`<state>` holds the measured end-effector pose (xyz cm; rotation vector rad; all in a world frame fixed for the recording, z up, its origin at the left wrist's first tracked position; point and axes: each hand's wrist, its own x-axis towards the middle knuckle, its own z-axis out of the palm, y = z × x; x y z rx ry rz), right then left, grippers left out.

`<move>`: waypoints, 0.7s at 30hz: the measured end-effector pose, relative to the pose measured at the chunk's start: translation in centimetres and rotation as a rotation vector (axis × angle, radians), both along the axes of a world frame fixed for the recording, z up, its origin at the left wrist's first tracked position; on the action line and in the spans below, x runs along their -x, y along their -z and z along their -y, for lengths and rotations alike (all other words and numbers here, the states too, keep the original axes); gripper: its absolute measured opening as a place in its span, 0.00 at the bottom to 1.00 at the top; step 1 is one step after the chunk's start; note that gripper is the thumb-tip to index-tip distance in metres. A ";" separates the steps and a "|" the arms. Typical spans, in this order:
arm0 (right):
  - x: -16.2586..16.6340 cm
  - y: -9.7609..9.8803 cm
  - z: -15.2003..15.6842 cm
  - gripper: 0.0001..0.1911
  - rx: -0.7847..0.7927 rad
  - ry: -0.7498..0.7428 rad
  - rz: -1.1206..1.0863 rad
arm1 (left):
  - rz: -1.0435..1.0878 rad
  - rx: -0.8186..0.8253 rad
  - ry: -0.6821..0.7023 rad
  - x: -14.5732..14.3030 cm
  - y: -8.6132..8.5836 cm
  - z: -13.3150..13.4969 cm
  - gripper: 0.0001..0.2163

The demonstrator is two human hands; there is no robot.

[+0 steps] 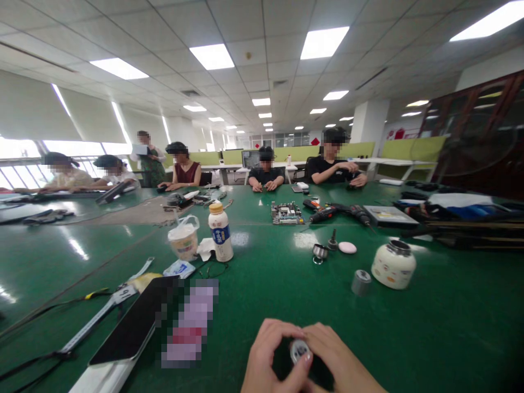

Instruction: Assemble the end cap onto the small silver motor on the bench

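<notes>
At the bottom of the head view, my left hand (268, 349) and my right hand (338, 352) meet around a small round silver metal part (300, 350) with dark holes in its face. The left thumb presses on its lower edge, while the right fingers close in from the other side, partly hidden. Beyond my right hand stands a short silver cylinder (361, 283). A cream round flask body (393, 265), without a lid, sits beside it. Farther off are a small metal cup-shaped piece (320, 253), a dark stemmed part (333, 240) and a pale pink disc (347, 248).
On the left lie a black-screened tablet (135, 319), a blurred purple item (190, 325) and a lanyard (94, 322). A bottle (221, 234) and a plastic drink cup (183, 240) stand behind. A circuit board (286, 213) and power drills (325, 213) lie farther back. Several people sit across the table.
</notes>
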<state>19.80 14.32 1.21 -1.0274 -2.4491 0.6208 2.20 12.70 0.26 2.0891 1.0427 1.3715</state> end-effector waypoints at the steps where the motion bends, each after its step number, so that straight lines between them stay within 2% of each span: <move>1: 0.0 0.0 0.1 0.18 0.001 0.005 -0.004 | -0.007 0.005 -0.024 0.1 0.0 0.1 0.09; 4: -0.2 -0.1 0.3 0.18 -0.006 0.015 -0.008 | -0.137 -0.022 -0.114 1.7 -1.0 0.7 0.12; 6: -0.2 -0.3 0.4 0.19 -0.012 0.012 0.009 | -0.340 -0.081 -0.203 4.1 -2.3 1.0 0.17; 7: -0.3 -0.4 0.4 0.20 -0.011 0.012 0.020 | -0.467 -0.102 -0.295 5.7 -3.0 1.1 0.20; 8: -0.3 -0.4 0.5 0.20 -0.008 0.013 0.030 | -0.595 -0.126 -0.411 7.5 -3.8 1.1 0.21; 10: -0.4 -0.5 0.6 0.21 -0.003 0.026 0.036 | -0.799 -0.110 -0.744 11.5 -5.0 0.8 0.21; 12: -0.4 -0.4 0.6 0.21 -0.001 0.040 0.033 | -0.922 0.037 -1.081 15.5 -5.6 0.2 0.24; 13: -0.5 -0.3 0.6 0.21 -0.001 0.045 0.030 | -0.960 0.172 -1.177 17.2 -5.7 -0.2 0.26; 14: -0.5 -0.2 0.7 0.22 -0.001 0.047 0.027 | -0.970 0.323 -1.214 18.8 -5.6 -0.5 0.27; 15: -0.5 -0.1 0.7 0.22 -0.001 0.049 0.027 | -0.969 0.456 -1.171 20.0 -5.5 -0.9 0.28; 17: -0.5 -0.1 0.7 0.22 -0.001 0.051 0.025 | -0.929 0.592 -1.096 21.7 -5.2 -1.3 0.31; 21: -0.5 -0.2 0.9 0.21 -0.022 0.064 0.014 | -0.879 0.584 -1.071 22.5 -4.7 -1.5 0.32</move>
